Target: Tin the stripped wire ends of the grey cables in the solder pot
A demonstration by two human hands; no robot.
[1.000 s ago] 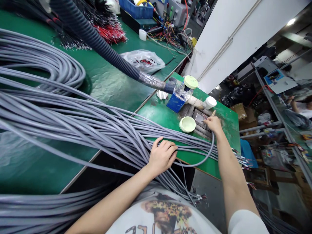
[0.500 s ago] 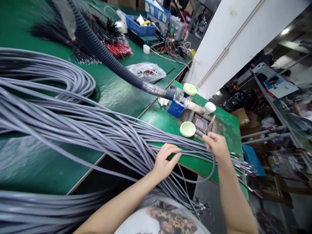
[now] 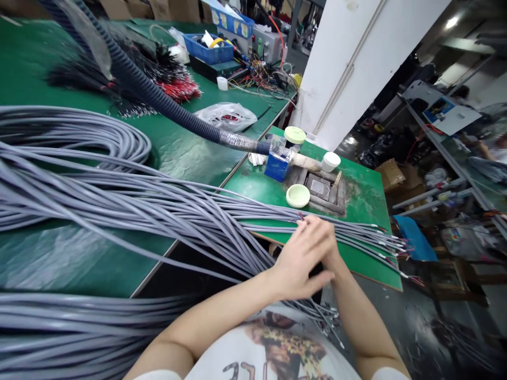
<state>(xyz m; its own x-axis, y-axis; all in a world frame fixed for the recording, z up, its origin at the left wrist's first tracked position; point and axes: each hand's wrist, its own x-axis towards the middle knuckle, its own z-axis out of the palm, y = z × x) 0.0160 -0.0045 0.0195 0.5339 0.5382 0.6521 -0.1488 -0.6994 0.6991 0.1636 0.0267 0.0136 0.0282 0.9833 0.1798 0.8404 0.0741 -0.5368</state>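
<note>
My left hand [image 3: 299,266] lies across my right hand, its thumb spread away from its fingers. The fingers are stretched over the right hand's fingers and hide most of them. My right hand [image 3: 329,244] is closed behind it on the end of a grey cable; dark reddish wire ends [image 3: 301,215] poke out by the fingertips. Under and beside both hands runs a thick bundle of grey cables [image 3: 198,203]. Its stripped ends [image 3: 396,245], with white and coloured wires, fan out at the board's right edge.
Beyond the hands stand a soldering pot [image 3: 320,187], a pale green dish [image 3: 298,196], a blue box [image 3: 276,166] and a white cup [image 3: 330,161]. A dark corrugated hose [image 3: 158,97] arches over the table. More grey cables [image 3: 79,332] hang at lower left.
My left hand has moved right and over my right hand. The right hand has come left and nearer to me with the cable end. The view has shifted slightly.
</note>
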